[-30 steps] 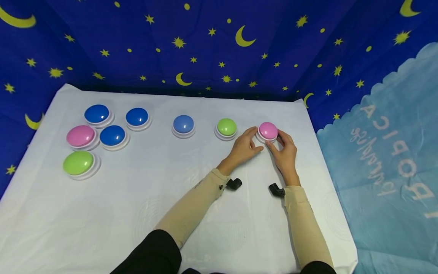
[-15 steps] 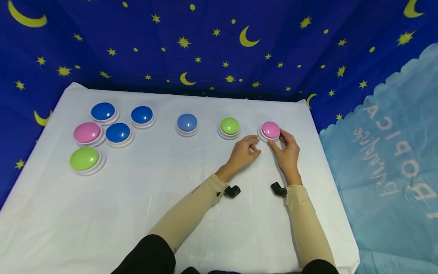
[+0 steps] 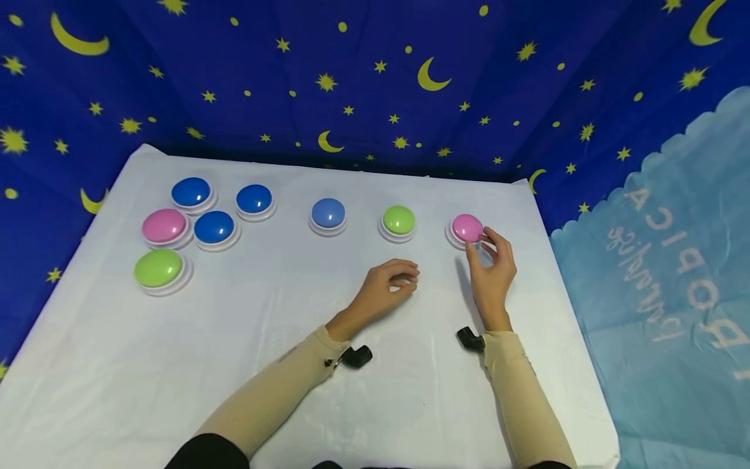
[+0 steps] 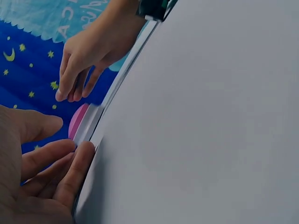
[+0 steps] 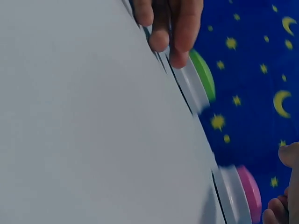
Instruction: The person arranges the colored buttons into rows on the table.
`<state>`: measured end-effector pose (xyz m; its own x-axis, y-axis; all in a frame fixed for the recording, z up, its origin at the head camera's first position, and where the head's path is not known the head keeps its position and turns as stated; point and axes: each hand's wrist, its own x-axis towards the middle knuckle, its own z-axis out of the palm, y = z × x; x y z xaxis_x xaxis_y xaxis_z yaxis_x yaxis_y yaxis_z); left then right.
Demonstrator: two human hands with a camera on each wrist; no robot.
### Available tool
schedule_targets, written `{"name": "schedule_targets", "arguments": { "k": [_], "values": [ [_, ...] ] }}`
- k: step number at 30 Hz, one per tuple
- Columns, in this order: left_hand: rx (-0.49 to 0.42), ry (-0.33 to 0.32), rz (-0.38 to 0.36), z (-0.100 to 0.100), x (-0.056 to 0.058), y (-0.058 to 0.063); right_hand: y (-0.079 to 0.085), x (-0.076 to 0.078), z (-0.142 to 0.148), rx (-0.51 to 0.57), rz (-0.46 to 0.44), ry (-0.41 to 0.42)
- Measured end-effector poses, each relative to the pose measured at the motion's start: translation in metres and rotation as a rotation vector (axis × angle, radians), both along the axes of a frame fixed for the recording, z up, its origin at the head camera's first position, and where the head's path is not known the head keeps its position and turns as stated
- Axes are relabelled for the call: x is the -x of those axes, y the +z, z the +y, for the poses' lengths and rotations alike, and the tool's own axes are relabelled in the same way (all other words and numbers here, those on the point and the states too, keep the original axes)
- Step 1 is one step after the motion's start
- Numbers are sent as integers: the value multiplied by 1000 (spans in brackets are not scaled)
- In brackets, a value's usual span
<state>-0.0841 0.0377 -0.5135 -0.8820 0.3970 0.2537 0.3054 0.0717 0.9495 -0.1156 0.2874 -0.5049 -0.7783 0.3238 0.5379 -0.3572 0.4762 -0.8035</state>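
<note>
A pink dome button (image 3: 467, 228) with a white base sits at the right end of a row on the white table. My right hand (image 3: 494, 270) hovers just off it, fingers loosely bent; in the left wrist view a gap shows between those fingertips and the pink button (image 4: 85, 123). Nothing is held. To the left, my left hand (image 3: 383, 286) is over the table with relaxed, half-curled fingers and holds nothing. A green button (image 3: 399, 220) stands beyond it. Farther left in the row is a lighter blue button (image 3: 328, 213).
At the table's left stand several more buttons: dark blue ones (image 3: 254, 198), a pink one (image 3: 164, 225) and a green one (image 3: 158, 268). A dark blue starry cloth (image 3: 351, 78) hangs behind the white table (image 3: 410, 404), and a light blue cloth (image 3: 638, 365) lies to the right.
My left hand has drawn back from the pink button, toward the left and nearer to me. My right hand has let go of it and lifted slightly. The head view has shifted a little.
</note>
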Motion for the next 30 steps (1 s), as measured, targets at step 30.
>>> {"name": "schedule_targets", "arguments": {
  "k": [30],
  "values": [
    [-41, 445, 48, -201, -57, 5, 4, -25, -185, -380, -153, 750]
  ]
}}
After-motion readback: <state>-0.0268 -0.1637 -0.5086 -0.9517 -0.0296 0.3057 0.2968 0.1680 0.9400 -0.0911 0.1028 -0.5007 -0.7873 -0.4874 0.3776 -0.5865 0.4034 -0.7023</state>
